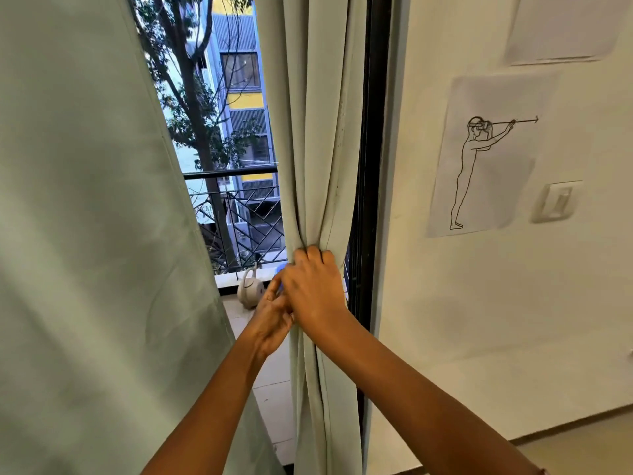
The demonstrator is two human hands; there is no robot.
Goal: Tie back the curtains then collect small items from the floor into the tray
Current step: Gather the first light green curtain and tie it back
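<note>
Right curtain (308,132) hanging pale green down the centre of the frame, bunched into tight folds at mid-height against the dark door frame (371,166). Right hand (313,286) at centre, grip clamped around the gathered folds, knuckles toward the camera, fingers curled over the top of the bunch. Left hand (272,313) just below and left of it, touching the right hand, fingers bent in toward the same bunch; a small blue thing (281,269) glimpsed by its fingertips, too hidden to identify, and whether that grip is pinched on anything cannot be told. Both forearms reaching up from the bottom edge. Left curtain (85,234) filling the left side of the frame, loose and unbound, slanting outward toward the bottom. Between the two curtains, a balcony with a dark railing (236,207), a tree and a building beyond, and a pale watering can (250,289) on the tiled balcony floor. On the white wall at right, a paper sheet with a line drawing of a standing figure (486,156), a wall switch (556,202) beside it, another sheet (565,25) at upper right.
</note>
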